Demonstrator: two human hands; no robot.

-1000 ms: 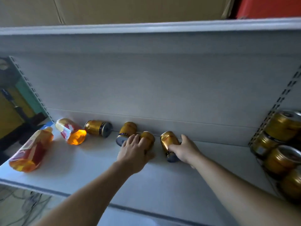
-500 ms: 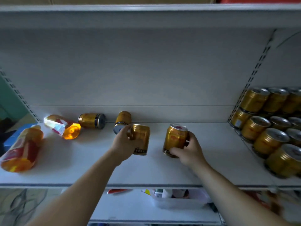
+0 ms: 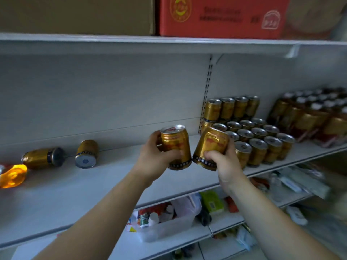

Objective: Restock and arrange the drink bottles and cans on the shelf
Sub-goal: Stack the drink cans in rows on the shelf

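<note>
Left hand (image 3: 153, 156) wrapped round upright gold can (image 3: 175, 147); right hand (image 3: 224, 162) clamps tilted can (image 3: 211, 147), top leaning right. Both held above shelf (image 3: 93, 186). Standing can block (image 3: 261, 139) lies just right; right hand nearer.

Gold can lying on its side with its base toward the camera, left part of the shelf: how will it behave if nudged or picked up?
The can lies on its side on the flat shelf, so a sideways nudge would probably set it rolling. It looks like rigid metal, so likely stiff in a grip. The smooth, glossy wall may be somewhat slippery. Whether it is full can't be told.
</note>
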